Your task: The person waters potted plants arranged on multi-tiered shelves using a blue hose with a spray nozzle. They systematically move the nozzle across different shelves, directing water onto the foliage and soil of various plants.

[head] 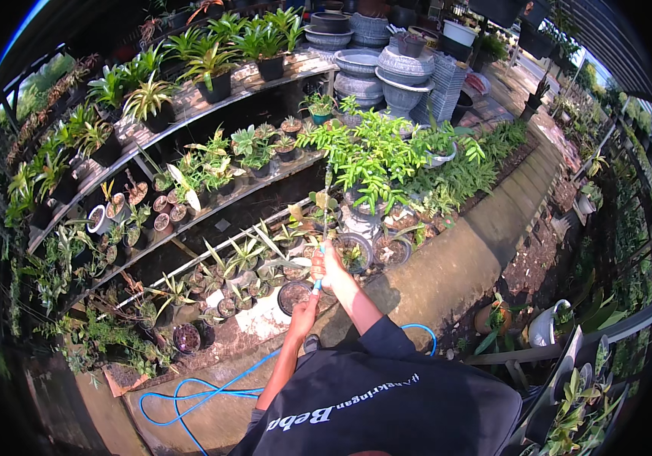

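Observation:
My right hand [330, 269] grips a blue garden hose [318, 284] near its end, fingers wrapped around it. Just below, my left hand [304, 314] also holds the hose, with the thumb along it. A stream of water [326, 208] leaves the hose end and goes toward a leafy bright green plant [368, 154] ahead. Under that plant is a pale pedestal pot [360, 219], partly hidden by leaves. A round black pot [293, 296] with soil sits beside my left hand, and another dark pot [355, 251] holds a small plant near my right hand.
Tiered shelves [149, 142] of potted plants curve along the left. Stacked grey planters [400, 80] stand at the back. A concrete path [445, 268] runs up to the right. Loops of blue hose [212, 390] lie on the ground at left. A white pot [545, 328] stands at right.

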Demonstrator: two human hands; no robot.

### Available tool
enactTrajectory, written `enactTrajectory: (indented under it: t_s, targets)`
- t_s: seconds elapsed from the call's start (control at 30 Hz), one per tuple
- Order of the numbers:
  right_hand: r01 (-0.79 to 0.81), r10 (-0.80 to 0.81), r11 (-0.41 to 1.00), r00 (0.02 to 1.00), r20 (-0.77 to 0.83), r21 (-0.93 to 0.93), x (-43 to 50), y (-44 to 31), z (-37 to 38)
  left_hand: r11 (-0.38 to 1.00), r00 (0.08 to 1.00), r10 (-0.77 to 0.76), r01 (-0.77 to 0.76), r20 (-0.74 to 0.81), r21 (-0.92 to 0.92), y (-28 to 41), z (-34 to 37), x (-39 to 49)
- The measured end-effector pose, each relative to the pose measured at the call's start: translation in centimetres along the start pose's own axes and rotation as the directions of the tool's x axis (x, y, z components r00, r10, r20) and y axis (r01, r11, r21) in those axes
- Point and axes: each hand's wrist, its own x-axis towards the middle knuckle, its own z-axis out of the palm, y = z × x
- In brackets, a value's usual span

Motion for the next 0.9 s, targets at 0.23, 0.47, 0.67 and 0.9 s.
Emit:
enactTrajectory:
  t_s: [0.23, 0.47, 0.67, 0.9]
  targets:
    - [-0.049, 0.048, 0.992, 0.999, -0.015, -0.12, -0.2, 0.8, 3.8, 0.998, 0.997, 0.032, -0.036, -0.07, -0.056, 0.3, -1.5, -0.8]
    - [-0.131, 0.136, 0.984, 0.99, 0.032, -0.12, 1.6, 1.4, 4.1, 0.997, 0.996, 0.01, -0.017, -0.088, -0.079, 0.5, -2.4, -0.9]
    - [-0.065, 0.067, 0.992, 0.998, 0.011, -0.106, 1.2, 1.0, 3.5, 0.998, 0.999, 0.022, -0.024, -0.043, -0.051, 0.8, -2.2, -0.4]
    - [0.05, -0.051, 0.997, 0.999, -0.012, -0.061, 0.0, 0.4, 2.2, 0.998, 0.998, 0.059, -0.059, -0.001, 0.019, 1.0, -1.1, 0.0]
